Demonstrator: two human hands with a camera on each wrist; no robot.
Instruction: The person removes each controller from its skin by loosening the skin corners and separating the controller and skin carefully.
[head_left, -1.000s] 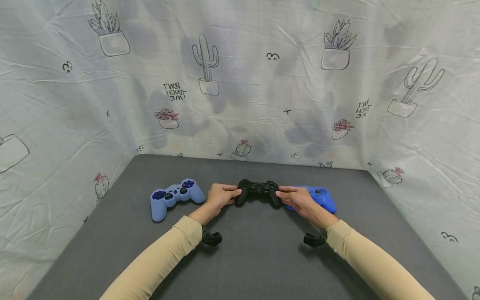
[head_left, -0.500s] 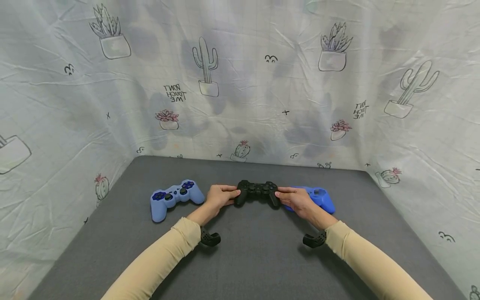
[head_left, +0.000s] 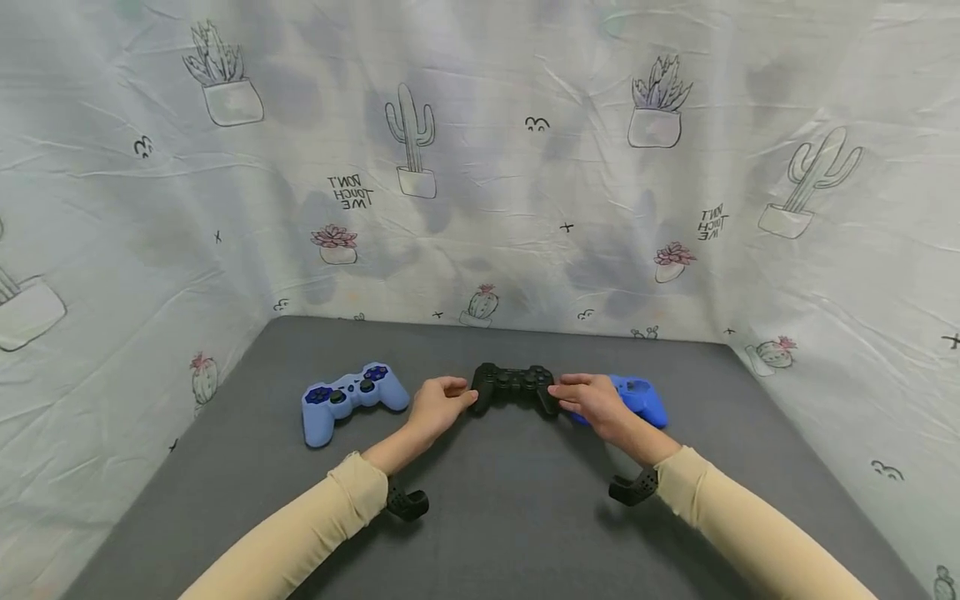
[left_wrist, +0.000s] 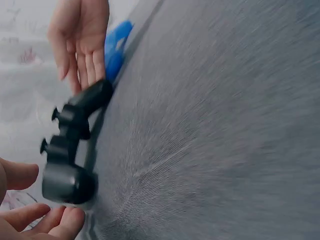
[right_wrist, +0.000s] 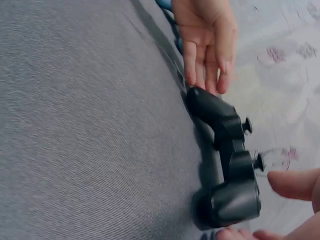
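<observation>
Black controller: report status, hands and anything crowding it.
Left hand and right hand open, fingers at the grips. Black controller flat on grey mat. Blue cover close behind right hand.

The head view looks forward and down from above the worktop [head_left: 495,517], with the black controller [head_left: 514,386] at 12 o'clock, mid-distance. The left wrist view sits low and close, skimming the surface toward the controller [left_wrist: 70,150]. The right wrist view does the same from the opposite side [right_wrist: 225,160]. All three share that controller.
</observation>
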